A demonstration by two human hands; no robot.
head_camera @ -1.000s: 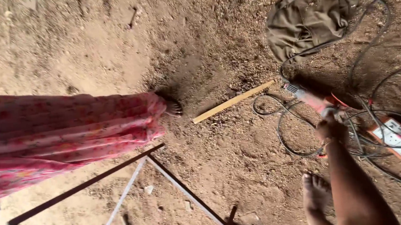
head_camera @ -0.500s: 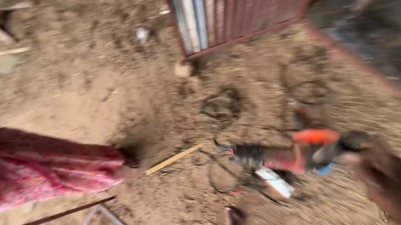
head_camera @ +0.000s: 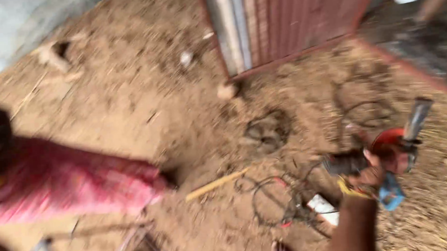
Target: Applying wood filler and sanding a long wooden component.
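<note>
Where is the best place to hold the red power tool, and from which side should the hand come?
Probably the dark handle end of the red power tool, coming from the left, where the right hand grips it now. The guarded red head and side bar lie rightward, so that side seems best avoided. Blur hides details.

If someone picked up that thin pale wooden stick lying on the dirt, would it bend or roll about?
The thin pale wooden stick looks straight and slim, so probably stiff and light. It lies flat on loose sandy ground, so it would likely slide rather than roll, though blur hides its edges.
</note>
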